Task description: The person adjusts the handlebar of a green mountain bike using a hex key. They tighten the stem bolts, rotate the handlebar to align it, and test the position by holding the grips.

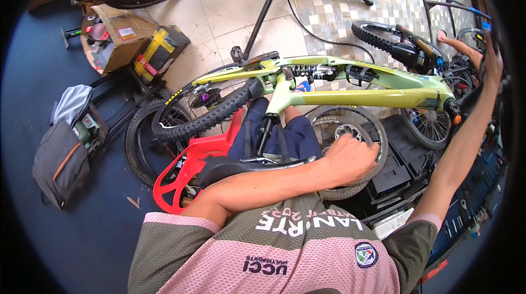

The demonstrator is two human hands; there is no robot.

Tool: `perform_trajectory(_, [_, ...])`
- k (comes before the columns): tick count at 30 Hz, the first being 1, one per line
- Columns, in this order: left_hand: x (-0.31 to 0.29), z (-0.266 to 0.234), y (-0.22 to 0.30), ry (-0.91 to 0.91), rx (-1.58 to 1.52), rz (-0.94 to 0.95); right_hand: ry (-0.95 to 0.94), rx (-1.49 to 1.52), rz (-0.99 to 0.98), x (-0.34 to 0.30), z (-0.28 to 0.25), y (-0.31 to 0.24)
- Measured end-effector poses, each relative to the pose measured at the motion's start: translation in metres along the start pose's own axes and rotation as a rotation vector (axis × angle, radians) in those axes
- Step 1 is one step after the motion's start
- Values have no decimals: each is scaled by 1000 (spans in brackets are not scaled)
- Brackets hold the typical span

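Observation:
A yellow-green mountain bike frame (350,98) with its rear wheel (211,113) stretches across in front of me. Its black saddle (230,170) is close to my chest, beneath my left forearm. My left hand (350,160) is bent across my body, past the saddle's nose. Its fingers are curled, and whatever they may hold is hidden. Below that hand stands a loose bicycle wheel (378,129). My right arm reaches far out to the right. My right hand (490,58) is near the dark rim of the view, fingers apparently stretched out, beside tools and dark shapes.
A red plastic chair (192,157) stands at left. Beyond it are a grey bag (63,157), an open cardboard box (120,36) and another tyre (137,140). A second bike (408,47) lies at the upper right. Tools (466,214) hang at the lower right; a black stand leg (263,14) rises behind.

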State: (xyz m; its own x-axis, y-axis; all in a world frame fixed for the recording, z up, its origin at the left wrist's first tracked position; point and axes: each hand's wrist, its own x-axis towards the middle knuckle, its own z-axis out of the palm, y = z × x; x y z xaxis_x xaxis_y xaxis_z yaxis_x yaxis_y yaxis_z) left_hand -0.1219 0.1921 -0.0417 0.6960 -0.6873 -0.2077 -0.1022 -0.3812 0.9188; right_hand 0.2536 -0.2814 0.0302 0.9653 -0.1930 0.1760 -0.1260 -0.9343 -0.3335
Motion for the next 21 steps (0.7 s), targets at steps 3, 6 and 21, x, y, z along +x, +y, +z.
perform_trajectory(3, [-37,-3,17,44,405,61,-65,47,158,4,10,15])
perform_trajectory(6, [-73,-8,36,-124,682,-366,-101,-359,250,17,8,-10])
perform_trajectory(21, [-14,-35,23,-80,441,-15,-33,-334,189,2,25,-79])
